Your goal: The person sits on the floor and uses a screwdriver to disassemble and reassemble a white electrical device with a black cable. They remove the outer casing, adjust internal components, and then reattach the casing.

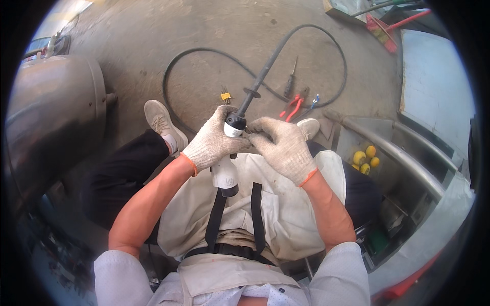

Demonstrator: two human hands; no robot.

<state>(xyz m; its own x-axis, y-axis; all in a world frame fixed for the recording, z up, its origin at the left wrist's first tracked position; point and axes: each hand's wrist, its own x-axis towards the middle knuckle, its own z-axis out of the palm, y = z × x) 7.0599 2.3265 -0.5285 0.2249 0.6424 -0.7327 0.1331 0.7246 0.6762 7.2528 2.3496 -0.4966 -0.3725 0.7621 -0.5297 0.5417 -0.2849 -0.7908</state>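
Note:
My left hand (214, 139), in a knitted work glove, grips a white hand-held power tool (225, 172) upright over my lap. Its black end collar (236, 119) carries a long black sleeve (264, 72) with a disc-shaped flange (252, 93). At the collar's right side, my gloved right hand (285, 143) pinches a thin piece, mostly hidden by the fingers. On the floor ahead lie a yellow-holder hex key set (226, 95), red-handled pliers (294, 105) and a screwdriver (291, 78). A cable end with bare blue-sheathed wires (315, 100) lies beside the pliers.
A black cable (206, 49) loops across the concrete floor. At left stands a large metal cylinder (57, 95). At right are a steel frame (394, 153) with several yellow fruits (361, 157), a pale panel (432, 80) and a red broom (383, 32).

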